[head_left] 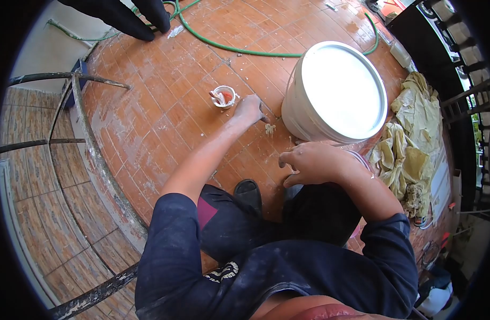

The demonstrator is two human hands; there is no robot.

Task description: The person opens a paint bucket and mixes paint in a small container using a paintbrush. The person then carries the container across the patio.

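My left hand (pixel 248 110) reaches down over the tiled floor, its back toward me. Its fingers look curled together; what they hold, if anything, is hidden. Just left of it stands a small white cup (pixel 230 105) with orange-brown stains inside and a whitish, smeared tool (pixel 219 97) leaning on its rim. A pale crumbly scrap (pixel 270 128) lies by my left fingertips. My right hand (pixel 315 163) hangs above my knee, holding nothing, its thumb and forefinger apart. Beyond it is a large white bucket (pixel 297 104) with a white lid (pixel 343 88).
A green hose (pixel 239 51) curves across the floor behind the cup. Crumpled yellowish sheeting (pixel 410 128) lies at right. Scuffed metal bars (pixel 98 144) edge the left side. Another person's dark-clothed legs (pixel 122 18) show at upper left. My sandal (pixel 248 194) is below my hands.
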